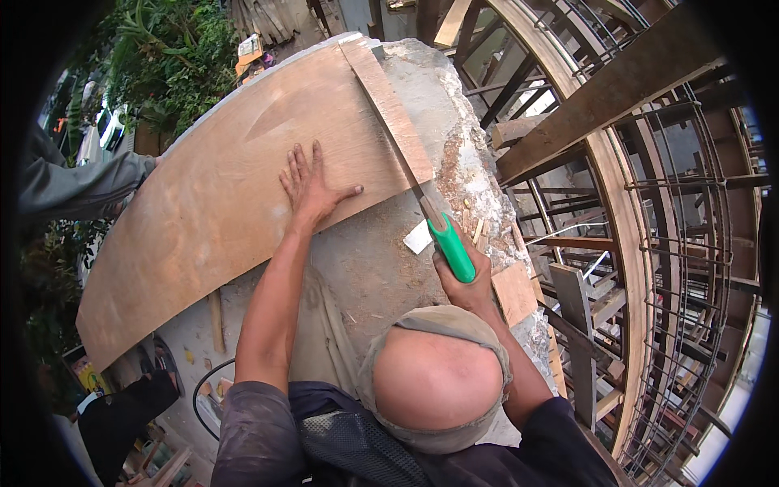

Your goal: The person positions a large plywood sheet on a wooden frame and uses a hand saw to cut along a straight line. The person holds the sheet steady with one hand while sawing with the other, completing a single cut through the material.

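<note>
My left hand (pixel 311 187) lies flat on a large brown plywood sheet (pixel 211 170), fingers spread. My right hand (pixel 472 276) is wrapped around the green handle of a handsaw (pixel 451 247) at the sheet's near right edge. The saw's metal blade sits in a long cut, and most of it is hidden. Right of the cut, a narrow plywood strip (pixel 389 114) lies alongside the main sheet. Under the plywood is a rough concrete slab (pixel 422 81).
At the left edge, another person's grey sleeve (pixel 89 183) reaches to the sheet. A small white scrap (pixel 418 238) and a plywood offcut (pixel 514 294) lie near the saw. Tied steel rebar (pixel 682 243) and wooden beams (pixel 608 89) stand to the right. Green plants (pixel 174 65) grow behind.
</note>
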